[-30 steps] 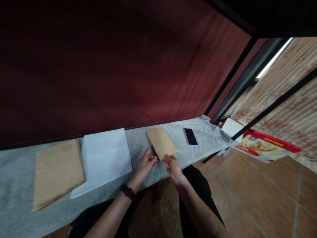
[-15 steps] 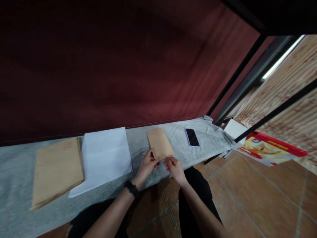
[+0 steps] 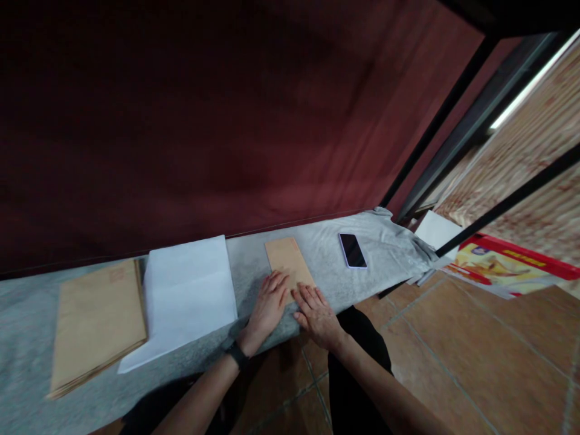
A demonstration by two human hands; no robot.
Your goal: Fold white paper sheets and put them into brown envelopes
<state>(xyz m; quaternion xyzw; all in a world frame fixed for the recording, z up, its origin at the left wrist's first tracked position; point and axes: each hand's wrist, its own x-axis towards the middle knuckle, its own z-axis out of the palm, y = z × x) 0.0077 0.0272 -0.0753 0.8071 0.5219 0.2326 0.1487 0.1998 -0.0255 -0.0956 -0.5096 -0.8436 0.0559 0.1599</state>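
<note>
A single brown paper envelope [image 3: 288,257] lies flat on the grey cloth [image 3: 249,254], its near end partly covered by my fingers. My left hand [image 3: 269,303] rests palm down on the left of that near end, fingers stretched out. On the right side of the same end, my right hand [image 3: 318,315] lies flat with its fingers extended too. To the left is a stack of white paper [image 3: 190,290], and beyond it a pile of brown envelopes [image 3: 99,320]. A phone [image 3: 353,251] with a dark screen lies right of the envelope.
Behind the narrow cloth-covered surface rises a dark red panel [image 3: 226,151]. A black metal post [image 3: 435,127] stands at the right end. On the tiled floor [image 3: 444,350] at the right lies a red and yellow printed box [image 3: 507,266].
Both hands have gone from pinching the envelope's near edge to lying flat on it with fingers spread out. The view has shifted slightly.
</note>
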